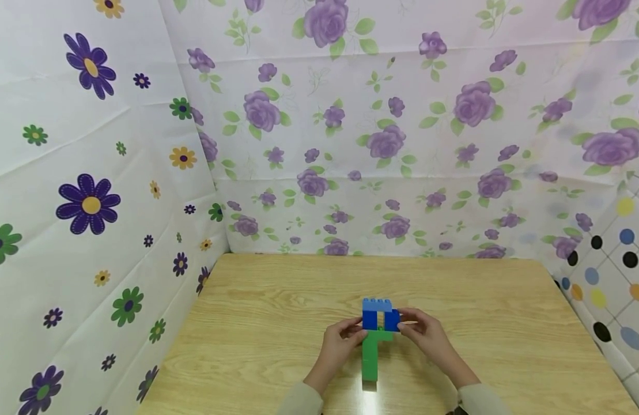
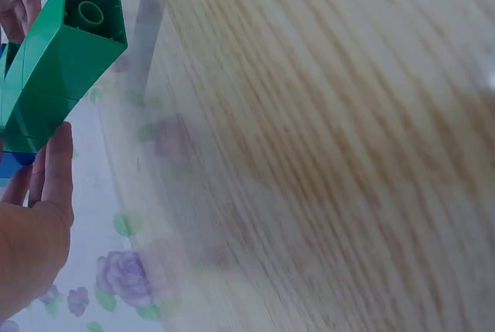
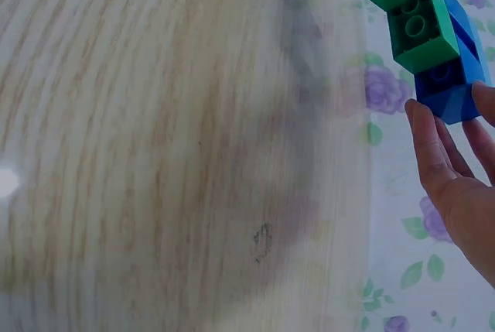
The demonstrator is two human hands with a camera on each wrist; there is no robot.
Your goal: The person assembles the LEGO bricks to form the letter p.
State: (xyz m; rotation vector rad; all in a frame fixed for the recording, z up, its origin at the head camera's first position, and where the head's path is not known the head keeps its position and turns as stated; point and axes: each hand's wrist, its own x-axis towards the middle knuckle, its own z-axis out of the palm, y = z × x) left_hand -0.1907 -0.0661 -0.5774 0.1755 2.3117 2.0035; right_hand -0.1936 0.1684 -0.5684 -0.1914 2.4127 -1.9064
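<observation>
Both hands hold one built-up piece of toy building blocks over the wooden table. Its lower part is a column of green blocks (image 1: 370,360), with a green block (image 1: 385,335) jutting right at its top. Above sit two dark blue blocks with a gap between them, bridged by a lighter blue studded block (image 1: 377,306). My left hand (image 1: 336,347) grips the left side where green meets blue. My right hand (image 1: 427,337) pinches the right dark blue block (image 3: 448,100) between thumb and fingers. The column's hollow underside (image 2: 91,13) shows in the left wrist view.
The light wooden table (image 1: 257,311) spreads around the hands. Behind it hangs a sheet with purple roses (image 1: 386,141). A flower-print sheet (image 1: 91,144) lines the left side, and a dotted sheet (image 1: 615,276) the right.
</observation>
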